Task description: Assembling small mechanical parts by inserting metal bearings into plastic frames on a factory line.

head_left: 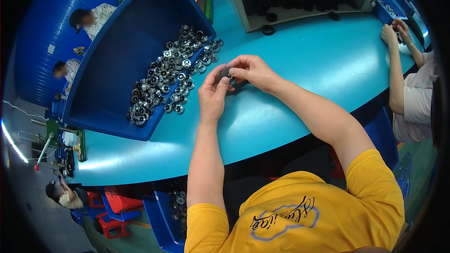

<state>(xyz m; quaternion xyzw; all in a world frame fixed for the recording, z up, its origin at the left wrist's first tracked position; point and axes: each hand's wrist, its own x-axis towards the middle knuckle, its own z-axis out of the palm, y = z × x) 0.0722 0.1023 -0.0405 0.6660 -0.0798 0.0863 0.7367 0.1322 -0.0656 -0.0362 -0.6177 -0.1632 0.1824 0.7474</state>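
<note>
Both my hands meet above the teal table, around a small black round part [225,72] that looks like a ring or wheel. My left hand [213,93] is closed on it from the left, thumb pressed near its lower edge. From the right, my right hand [255,73] pinches it between thumb and fingers. Part of it is hidden by my fingers, so its exact kind does not show. Left of my hands, many shiny silver-and-black round metal parts [166,63] lie in a tilted blue bin [112,61]. Several more lie loose on the table [304,65] along the bin's edge.
An open-fronted box [243,16] at the back holds black rings, with one ring [268,30] just outside it. A co-worker's hands [396,33] handle parts at the right. A green hand press [80,145] stands at the left edge. Below the table is another blue bin [159,225].
</note>
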